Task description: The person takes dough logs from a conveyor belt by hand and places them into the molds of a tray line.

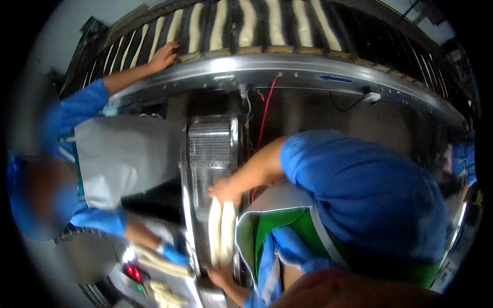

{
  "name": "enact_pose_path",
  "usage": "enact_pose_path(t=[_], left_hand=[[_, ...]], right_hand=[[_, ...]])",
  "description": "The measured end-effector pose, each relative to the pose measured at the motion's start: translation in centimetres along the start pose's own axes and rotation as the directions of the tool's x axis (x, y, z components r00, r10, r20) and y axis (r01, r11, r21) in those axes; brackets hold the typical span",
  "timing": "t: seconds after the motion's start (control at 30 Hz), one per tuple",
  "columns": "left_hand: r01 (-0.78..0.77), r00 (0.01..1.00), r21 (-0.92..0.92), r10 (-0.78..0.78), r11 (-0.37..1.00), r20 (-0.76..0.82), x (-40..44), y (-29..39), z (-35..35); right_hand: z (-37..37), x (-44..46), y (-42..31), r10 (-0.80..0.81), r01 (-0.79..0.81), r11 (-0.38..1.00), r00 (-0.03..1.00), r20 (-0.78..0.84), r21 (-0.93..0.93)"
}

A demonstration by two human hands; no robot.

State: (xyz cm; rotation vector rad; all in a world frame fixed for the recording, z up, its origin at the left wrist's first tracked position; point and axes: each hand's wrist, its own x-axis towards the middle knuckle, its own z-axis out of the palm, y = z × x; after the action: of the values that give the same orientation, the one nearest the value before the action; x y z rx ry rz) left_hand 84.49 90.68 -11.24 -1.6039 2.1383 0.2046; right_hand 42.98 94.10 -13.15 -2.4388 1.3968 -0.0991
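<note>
As the two dough strips [227, 236] lie side by side over the mesh belt [209, 146], the right hand [226, 192] curls partly closed around their far ends; the left hand [221, 277] is at the near ends, its finger opening too blurred to tell. Soft dough like this likely stretches easily, so handling it well calls for light fingers, both ends supported evenly, and the strips kept straight and parallel.
</note>
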Motion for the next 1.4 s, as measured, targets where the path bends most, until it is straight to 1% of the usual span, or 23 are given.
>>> enact_pose_path(t=[0.1,0.17,0.3,0.33,0.37,0.43,0.47,0.57,0.63,0.67,0.7,0.77,0.83,0.9,0.97,1.0,1.03,1.1,1.13,1.23,1.3,1.37,1.4], left_hand=[[-0.194,0.941,0.153,0.227,0.969,-0.249,-3.2,6.6,-9.5],[-0.352,0.837,0.177,0.394,0.919,-0.38,-4.5,12.7,-15.3],[-0.705,0.402,0.481,0.852,0.521,-0.335,-5.5,29.3,-24.7],[-0.722,0.406,0.459,0.855,0.517,-0.323,-5.9,33.9,-26.1],[-0.741,0.418,0.431,0.856,0.515,-0.304,-6.6,38.7,-27.5],[-0.799,-0.005,0.552,0.915,0.239,-0.404,-7.7,47.1,-30.0],[-0.805,-0.097,0.567,0.905,0.174,-0.414,-9.7,51.7,-32.0],[-0.762,-0.319,0.647,0.852,0.03,-0.415,-14.9,65.7,-37.7],[-0.734,-0.537,0.673,0.689,-0.095,-0.488,-17.8,75.1,-39.2],[-0.66,-0.608,0.748,0.635,-0.07,-0.477,-18.2,79.9,-39.4],[-0.583,-0.673,0.812,0.582,-0.036,-0.457,-18.5,83.9,-39.4],[-0.627,-0.541,0.769,0.64,0.125,-0.546,-19.7,89.7,-36.4],[-0.745,-0.356,0.658,0.768,0.111,-0.532,-19.4,93.8,-31.3],[-0.985,-0.103,0.164,0.95,-0.056,-0.294,-22.2,93.5,-25.0],[-0.997,0.019,-0.074,0.993,0.011,-0.115,-23.7,93.2,-19.1],[-0.981,0.07,-0.182,0.997,0.064,-0.031,-24.1,93.3,-16.8],[-0.951,0.112,-0.285,0.992,0.124,0.055,-24.0,93.4,-15.2],[-0.985,0.03,-0.169,1.0,0.029,-0.002,-23.2,92.5,-13.3],[-0.997,-0.061,-0.039,0.997,-0.063,-0.054,-22.8,92.1,-12.6],[-0.984,-0.177,0.022,0.982,-0.176,-0.069,-21.3,91.3,-11.8],[-0.987,-0.163,0.014,0.981,-0.162,-0.108,-20.6,89.9,-11.2],[-0.933,-0.335,-0.057,0.915,-0.356,-0.225,-19.7,88.6,-13.2],[-0.946,-0.299,-0.055,0.927,-0.318,-0.228,-19.5,87.3,-14.3]], right_hand=[[-2.4,-5.9,-0.6,0.075,-0.08,0.995,0.994,0.078,0.067],[-1.2,-10.7,1.1,0.17,-0.164,0.973,0.985,-0.023,0.16],[-3.7,-27.4,4.1,0.452,-0.397,0.865,0.882,-0.133,0.308],[-4.7,-32.4,4.4,0.543,-0.459,0.809,0.823,-0.167,0.368],[-5.5,-38.0,4.0,0.628,-0.508,0.765,0.725,-0.283,0.396],[-7.8,-47.2,0.7,0.863,-0.658,0.493,0.453,-0.224,0.57],[-7.8,-51.4,-0.5,0.886,-0.66,0.463,0.352,-0.302,0.591],[-7.7,-60.8,-3.2,0.859,-0.742,0.36,0.028,-0.511,0.565],[-8.1,-64.4,-3.7,0.801,-0.804,0.279,-0.105,-0.589,0.524],[-7.4,-65.4,-3.2,0.806,-0.734,0.197,-0.256,-0.534,0.65],[-7.2,-66.5,-2.5,0.781,-0.779,0.166,-0.27,-0.563,0.604],[-7.3,-66.6,-0.5,0.772,-0.748,-0.028,-0.438,-0.461,0.663],[-5.9,-66.8,2.1,0.755,-0.751,-0.056,-0.463,-0.465,0.658],[-5.5,-67.7,4.0,0.74,-0.737,-0.098,-0.503,-0.446,0.669],[-5.0,-69.6,5.7,0.744,-0.616,-0.108,-0.57,-0.348,0.78],[-4.3,-71.5,6.2,0.808,-0.702,0.042,-0.394,-0.437,0.711],[-3.4,-72.3,6.7,0.81,-0.7,0.039,-0.395,-0.433,0.713],[-1.2,-72.8,7.4,0.787,-0.599,-0.092,-0.533,-0.31,0.795],[-1.0,-72.8,6.6,0.819,-0.735,-0.115,-0.451,-0.356,0.668],[-1.2,-71.9,4.1,0.847,-0.788,-0.18,-0.429,-0.315,0.589],[-2.1,-71.9,3.8,0.863,-0.813,-0.188,-0.405,-0.304,0.551],[-3.9,-72.6,4.2,0.927,-0.85,-0.113,-0.276,-0.253,0.514],[-4.1,-72.6,4.6,0.93,-0.856,-0.103,-0.263,-0.257,0.507]])
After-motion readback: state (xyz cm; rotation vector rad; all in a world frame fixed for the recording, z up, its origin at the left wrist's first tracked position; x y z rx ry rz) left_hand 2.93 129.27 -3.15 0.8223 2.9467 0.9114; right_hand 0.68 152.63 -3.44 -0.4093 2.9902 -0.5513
